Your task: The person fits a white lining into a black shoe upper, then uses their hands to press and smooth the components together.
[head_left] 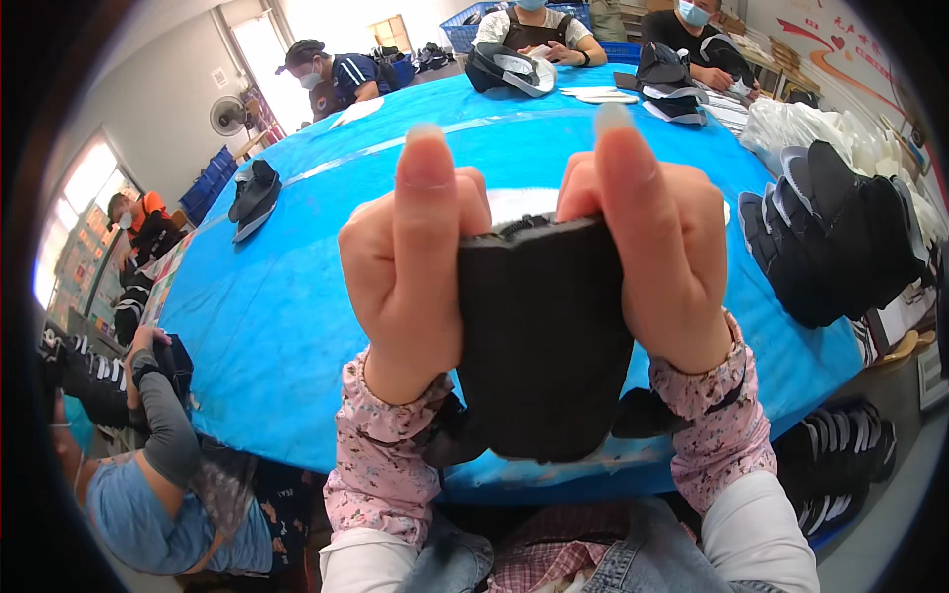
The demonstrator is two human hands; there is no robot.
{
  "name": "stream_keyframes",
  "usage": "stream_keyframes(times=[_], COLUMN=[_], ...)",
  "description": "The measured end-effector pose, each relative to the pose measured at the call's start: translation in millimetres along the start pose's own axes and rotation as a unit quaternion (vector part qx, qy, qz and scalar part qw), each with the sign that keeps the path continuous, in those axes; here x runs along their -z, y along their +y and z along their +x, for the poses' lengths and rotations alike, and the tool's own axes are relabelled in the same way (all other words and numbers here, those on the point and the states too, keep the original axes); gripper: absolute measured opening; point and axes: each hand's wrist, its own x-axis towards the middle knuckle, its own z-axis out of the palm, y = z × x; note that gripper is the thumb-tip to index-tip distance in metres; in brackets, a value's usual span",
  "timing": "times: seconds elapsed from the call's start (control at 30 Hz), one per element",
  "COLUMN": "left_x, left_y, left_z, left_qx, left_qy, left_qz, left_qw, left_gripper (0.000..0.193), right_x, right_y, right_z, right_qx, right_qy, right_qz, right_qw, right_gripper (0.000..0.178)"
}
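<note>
Between my two hands I hold up a black fabric shoe upper, its grey-edged rim toward the top. My left hand grips the left side of that rim, fingers curled and thumb pointing up. Mirroring it, my right hand is closed on the right side, thumb also raised. Black flaps of the piece hang down beside both wrists. Partly hidden behind my hands, a white flat piece lies on the blue-covered table.
A stack of black shoe uppers stands at the right edge, near white plastic bags. One black shoe upper lies at left. More sit at the far side by white insoles. Several masked people surround the table; one person's arm is close at left.
</note>
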Motion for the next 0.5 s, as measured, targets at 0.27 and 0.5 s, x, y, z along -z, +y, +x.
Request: stream_keyframes(times=[0.27, 0.5], left_x=[22, 1], left_y=[-4, 29], left_z=[-2, -26], left_qx=[-0.247, -0.327], left_qy=[-0.033, -0.151], left_qz=[0.249, 0.492], left_qw=[0.936, 0.792], left_gripper=[0.05, 0.058], right_x=[9, 5], right_y=[19, 45], right_z=[5, 14], right_qx=[0.009, 0.151], right_qy=[0.001, 0.087], right_qz=[-0.051, 0.082], right_qw=[0.999, 0.981], right_gripper=[0.065, 0.066])
